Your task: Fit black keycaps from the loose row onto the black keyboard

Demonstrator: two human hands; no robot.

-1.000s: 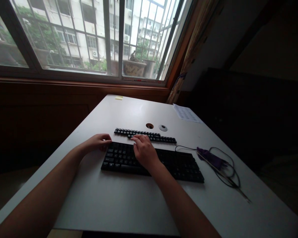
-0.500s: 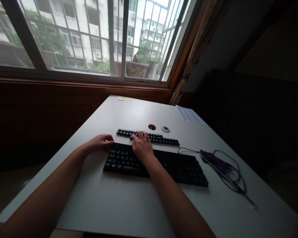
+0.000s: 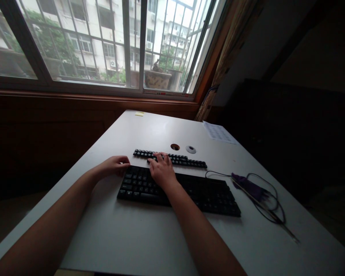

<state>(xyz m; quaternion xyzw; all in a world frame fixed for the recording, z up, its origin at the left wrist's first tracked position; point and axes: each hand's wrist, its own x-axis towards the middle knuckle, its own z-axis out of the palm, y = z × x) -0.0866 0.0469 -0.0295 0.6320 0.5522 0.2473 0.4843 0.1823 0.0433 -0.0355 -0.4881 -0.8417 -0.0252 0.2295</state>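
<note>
Desk (image 3: pixel 126 237), keys (image 3: pixel 189 162) in crosswise rows
Right hand (image 3: pixel 162 170) over them, fingers apart; left hand (image 3: pixel 115 165) at keyboard (image 3: pixel 209 192) corner, grip unclear

black keyboard (image 3: pixel 204 192) | flat, slightly skewed | dark keycaps (image 3: pixel 189 162) | rows, just beyond

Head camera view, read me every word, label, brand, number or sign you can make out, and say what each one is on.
No text reads clearly.
Black keyboard: pale marks on some keys, too small to read.
Keycap rows behind it: pale marks, too small.
Printed sheet: print too blurred.
Window track: red marks, too blurred.
Yellow sticky note: no writing discernible.
</note>
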